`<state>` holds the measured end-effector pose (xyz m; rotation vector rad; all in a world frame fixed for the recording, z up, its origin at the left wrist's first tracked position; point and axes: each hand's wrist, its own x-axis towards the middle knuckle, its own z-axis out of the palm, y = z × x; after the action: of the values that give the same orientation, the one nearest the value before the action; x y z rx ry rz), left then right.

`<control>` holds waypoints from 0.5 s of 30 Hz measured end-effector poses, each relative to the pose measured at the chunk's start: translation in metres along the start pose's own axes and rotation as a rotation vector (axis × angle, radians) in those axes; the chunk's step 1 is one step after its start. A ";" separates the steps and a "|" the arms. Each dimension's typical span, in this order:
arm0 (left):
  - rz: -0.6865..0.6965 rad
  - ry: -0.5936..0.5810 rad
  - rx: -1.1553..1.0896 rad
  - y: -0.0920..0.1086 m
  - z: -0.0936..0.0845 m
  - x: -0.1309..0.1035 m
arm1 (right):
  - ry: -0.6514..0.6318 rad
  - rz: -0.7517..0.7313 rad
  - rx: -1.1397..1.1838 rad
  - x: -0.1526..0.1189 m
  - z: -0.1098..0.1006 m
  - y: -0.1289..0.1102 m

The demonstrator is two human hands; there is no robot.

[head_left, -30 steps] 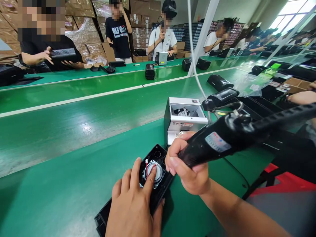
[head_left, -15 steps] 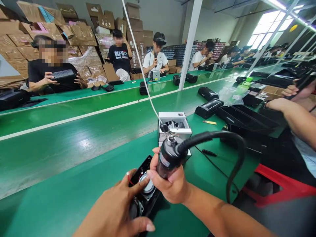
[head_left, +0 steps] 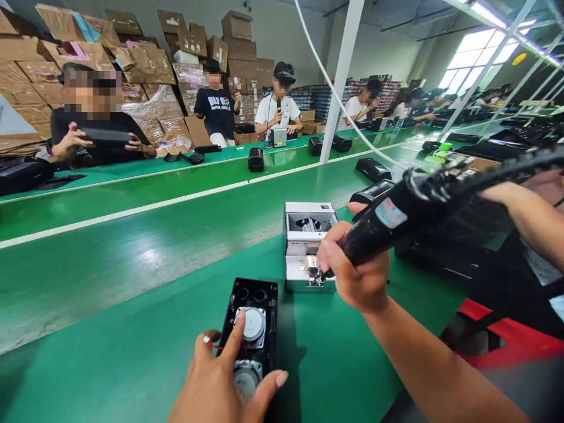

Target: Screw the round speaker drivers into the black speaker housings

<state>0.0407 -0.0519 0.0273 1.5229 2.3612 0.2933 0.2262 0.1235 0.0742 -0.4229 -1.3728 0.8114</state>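
Observation:
My right hand [head_left: 363, 276] is wrapped around a black electric screwdriver [head_left: 388, 217], which tilts down to the left. Its tip is at the metal pick-up part on the front of a white screw feeder [head_left: 311, 244]. A black speaker housing [head_left: 272, 311] lies on the green bench, with round silver drivers [head_left: 253, 325] inside it. My left hand [head_left: 224, 370] spans this housing, index finger on the upper driver and thumb at the right edge. A thin red wire shows by the fingers. My palm hides the housing's lower left part.
A green conveyor [head_left: 145, 252] runs behind the bench. Black speaker housings [head_left: 373, 169] lie at the right, near a co-worker's forearm [head_left: 524, 205]. A red stool [head_left: 497, 335] stands at the lower right. Across the line sit several people, with cardboard boxes [head_left: 240, 59] behind them.
My right hand has moved right with the screwdriver, from above the speaker housing to the screw feeder, and tilted it. The housing now stands straighter in view, my left hand still on it.

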 end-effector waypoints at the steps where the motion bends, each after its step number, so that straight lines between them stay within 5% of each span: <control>1: 0.008 -0.017 0.013 0.006 0.004 -0.003 | 0.027 0.044 -0.012 0.000 0.003 0.000; 6: -0.063 -0.160 -0.108 0.024 0.023 -0.012 | -0.029 0.344 0.009 -0.003 0.008 -0.019; 11: -0.088 -0.132 -0.138 0.032 0.022 -0.016 | 0.020 0.255 0.192 -0.023 0.018 -0.059; 15: -0.112 -0.151 -0.153 0.036 0.018 -0.017 | 0.021 0.201 0.251 -0.048 0.035 -0.061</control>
<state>0.0840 -0.0523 0.0251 1.2912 2.2411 0.3133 0.2085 0.0416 0.0897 -0.3752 -1.2024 1.1266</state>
